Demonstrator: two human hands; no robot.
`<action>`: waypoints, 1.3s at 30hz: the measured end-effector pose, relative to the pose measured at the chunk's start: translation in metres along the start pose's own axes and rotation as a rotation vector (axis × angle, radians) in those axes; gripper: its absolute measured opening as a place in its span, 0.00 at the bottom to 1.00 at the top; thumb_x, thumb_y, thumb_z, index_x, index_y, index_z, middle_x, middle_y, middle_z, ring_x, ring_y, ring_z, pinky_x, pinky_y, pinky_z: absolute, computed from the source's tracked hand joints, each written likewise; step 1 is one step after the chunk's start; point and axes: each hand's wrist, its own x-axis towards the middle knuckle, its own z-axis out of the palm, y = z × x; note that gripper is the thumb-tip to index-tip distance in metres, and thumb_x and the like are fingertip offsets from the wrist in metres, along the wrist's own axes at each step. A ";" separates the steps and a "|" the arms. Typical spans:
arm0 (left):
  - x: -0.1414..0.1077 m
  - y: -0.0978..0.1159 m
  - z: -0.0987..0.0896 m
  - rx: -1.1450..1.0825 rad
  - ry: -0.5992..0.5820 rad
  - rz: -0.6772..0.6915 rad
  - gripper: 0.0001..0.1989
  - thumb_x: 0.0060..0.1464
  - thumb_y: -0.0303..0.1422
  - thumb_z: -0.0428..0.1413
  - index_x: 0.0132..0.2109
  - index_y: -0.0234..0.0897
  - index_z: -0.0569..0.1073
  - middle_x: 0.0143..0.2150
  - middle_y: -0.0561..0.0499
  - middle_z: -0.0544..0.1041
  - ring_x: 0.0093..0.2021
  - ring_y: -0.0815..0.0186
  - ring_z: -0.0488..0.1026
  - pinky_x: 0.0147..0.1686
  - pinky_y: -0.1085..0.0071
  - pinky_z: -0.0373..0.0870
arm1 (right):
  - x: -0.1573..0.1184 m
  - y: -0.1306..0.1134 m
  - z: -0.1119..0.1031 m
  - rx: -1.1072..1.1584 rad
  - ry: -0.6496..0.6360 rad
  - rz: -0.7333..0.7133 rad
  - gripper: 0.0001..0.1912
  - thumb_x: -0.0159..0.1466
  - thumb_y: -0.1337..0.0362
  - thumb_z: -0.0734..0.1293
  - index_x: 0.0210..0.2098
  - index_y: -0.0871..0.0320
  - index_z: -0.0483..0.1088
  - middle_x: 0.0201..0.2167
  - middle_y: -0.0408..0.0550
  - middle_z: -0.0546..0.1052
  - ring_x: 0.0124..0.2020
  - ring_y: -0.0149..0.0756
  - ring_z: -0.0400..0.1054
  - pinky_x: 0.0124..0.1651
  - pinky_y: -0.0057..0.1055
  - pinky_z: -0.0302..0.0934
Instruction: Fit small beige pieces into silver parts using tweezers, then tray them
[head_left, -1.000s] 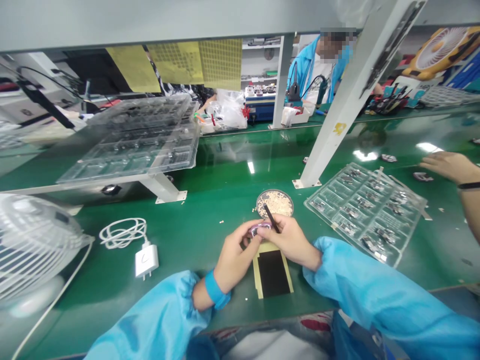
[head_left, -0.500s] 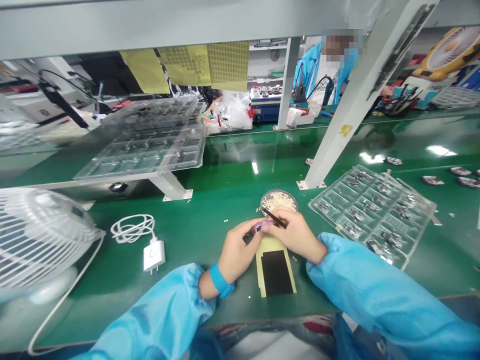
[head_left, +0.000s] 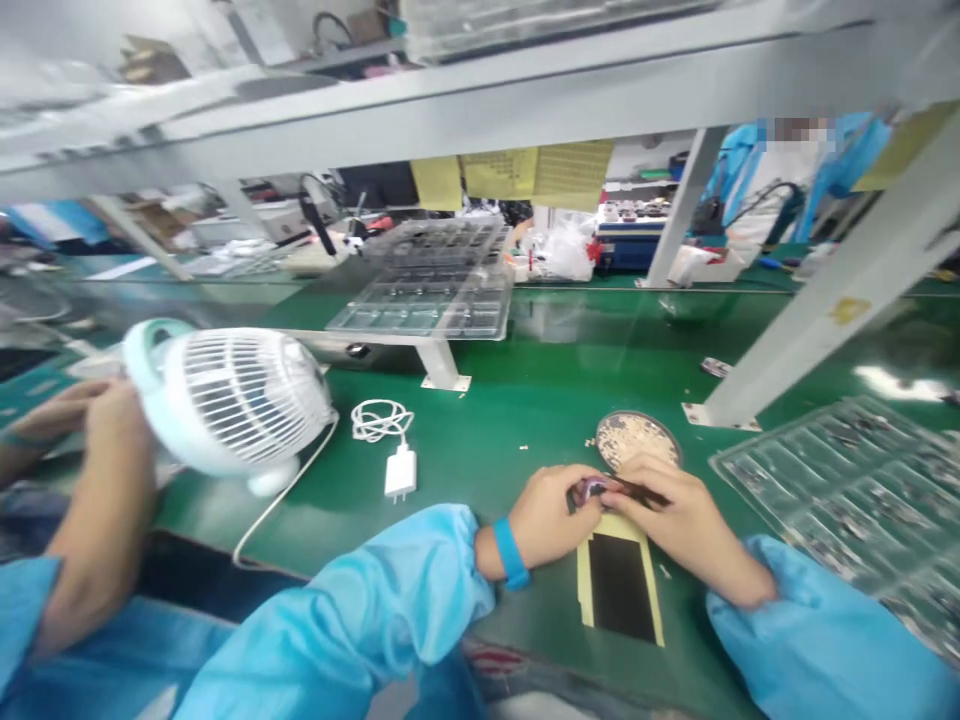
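Glossy green bench [head_left: 540, 400]; hands pinch small purple part [head_left: 592, 488]

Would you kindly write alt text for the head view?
Left hand pinches a small pink part while the right hand holds dark tweezers to it, above a black-and-yellow pad on a green bench.

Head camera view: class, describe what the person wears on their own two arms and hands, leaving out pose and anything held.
Both arms wear loose light-blue sleeves with gathered, elastic-looking cuffs. The left wrist carries a plain blue wristband just beyond the cuff. The left hand and right hand are bare: no gloves, and no rings can be made out.
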 end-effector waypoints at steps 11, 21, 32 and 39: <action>-0.002 -0.004 -0.008 0.127 -0.021 0.138 0.13 0.52 0.30 0.56 0.45 0.40 0.79 0.34 0.53 0.81 0.36 0.65 0.77 0.42 0.72 0.70 | -0.010 0.016 0.001 -0.130 -0.052 -0.067 0.04 0.64 0.64 0.71 0.38 0.53 0.73 0.37 0.47 0.75 0.38 0.40 0.72 0.41 0.35 0.66; -0.003 -0.011 -0.009 -0.008 -0.044 0.016 0.15 0.54 0.37 0.56 0.47 0.42 0.79 0.33 0.54 0.80 0.32 0.68 0.75 0.34 0.76 0.71 | -0.007 0.018 0.003 -0.194 -0.007 -0.172 0.05 0.63 0.65 0.72 0.39 0.54 0.73 0.39 0.49 0.75 0.40 0.41 0.71 0.43 0.36 0.65; 0.002 -0.009 -0.010 -0.111 -0.039 0.016 0.13 0.56 0.30 0.54 0.46 0.38 0.79 0.35 0.53 0.81 0.32 0.68 0.73 0.34 0.74 0.68 | 0.002 0.001 0.009 -0.105 0.092 -0.041 0.05 0.63 0.63 0.72 0.38 0.54 0.73 0.34 0.48 0.76 0.37 0.39 0.72 0.40 0.36 0.67; 0.003 -0.006 -0.010 -0.103 -0.042 0.019 0.13 0.56 0.28 0.54 0.46 0.38 0.79 0.35 0.54 0.80 0.33 0.68 0.73 0.33 0.74 0.67 | 0.002 -0.003 0.009 -0.063 0.100 -0.034 0.04 0.64 0.64 0.71 0.40 0.53 0.76 0.35 0.48 0.75 0.37 0.38 0.71 0.39 0.35 0.67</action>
